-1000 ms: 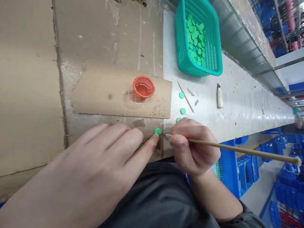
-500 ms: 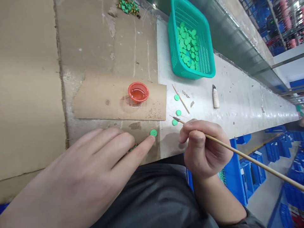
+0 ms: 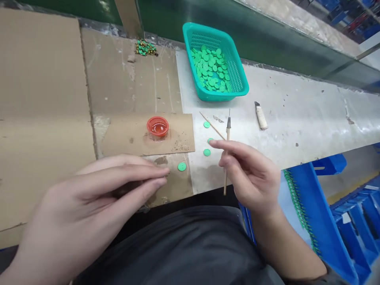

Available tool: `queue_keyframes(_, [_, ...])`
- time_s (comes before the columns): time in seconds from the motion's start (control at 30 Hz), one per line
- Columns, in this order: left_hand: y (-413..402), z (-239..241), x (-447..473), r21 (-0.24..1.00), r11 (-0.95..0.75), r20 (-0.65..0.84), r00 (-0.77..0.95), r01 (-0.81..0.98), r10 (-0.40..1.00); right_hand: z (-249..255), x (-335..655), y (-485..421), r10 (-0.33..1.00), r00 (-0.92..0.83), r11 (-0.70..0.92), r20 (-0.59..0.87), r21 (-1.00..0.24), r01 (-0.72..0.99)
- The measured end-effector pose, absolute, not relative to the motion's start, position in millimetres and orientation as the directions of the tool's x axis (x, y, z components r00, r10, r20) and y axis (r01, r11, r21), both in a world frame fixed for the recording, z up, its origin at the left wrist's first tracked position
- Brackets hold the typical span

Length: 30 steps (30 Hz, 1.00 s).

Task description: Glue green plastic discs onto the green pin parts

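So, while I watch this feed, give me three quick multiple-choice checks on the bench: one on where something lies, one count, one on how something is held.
1. Where does the green button nearest the left hand lie?
A) In the red cup
B) On the brown cardboard
C) In the teal basket

2. How many loose green buttons lie on the white bench?
A) Three
B) Two
C) Six

3. How does the right hand hold the slim wooden-handled tool?
A) Lying level
B) Tip pointing down
C) Tip pointing up

1: B, the button sits on the cardboard.
2: A, one is partly behind a fingertip.
3: C, the dark tip stands above the fingers.
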<state>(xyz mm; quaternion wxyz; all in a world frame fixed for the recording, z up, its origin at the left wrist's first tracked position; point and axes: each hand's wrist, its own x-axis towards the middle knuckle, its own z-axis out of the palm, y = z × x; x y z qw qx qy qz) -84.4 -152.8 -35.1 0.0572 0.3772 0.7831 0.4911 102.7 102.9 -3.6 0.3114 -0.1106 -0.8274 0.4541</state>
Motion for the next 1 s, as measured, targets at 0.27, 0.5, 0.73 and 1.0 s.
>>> queue_keyframes(0.27, [-117.8,-11.4,-84.1,0.760,0.168,0.323,-0.589,0.628,0.740,-14.3,80.5,99.6,0.487,-0.715,0.419,0.501,-0.853,-0.313])
queue_keyframes(0.5, [-117.2,-12.9,-74.7,0.718,0.299,0.248,-0.633,0.628,0.733,-10.8,87.2,104.7,0.369,-0.750,0.581,0.549,-0.766,-0.275])
queue_keyframes(0.73, [-116.6,-14.2,-68.8,0.686,0.299,0.262,-0.609,0.663,0.749,-12.2,89.9,107.5,0.352,-0.728,0.609,0.589,-0.734,-0.299])
queue_keyframes(1.0, [-115.1,-11.2,-68.9,0.656,0.288,0.280,-0.579,0.698,0.766,-14.1,91.4,108.1,0.357,-0.720,0.607,0.596,-0.733,-0.306])
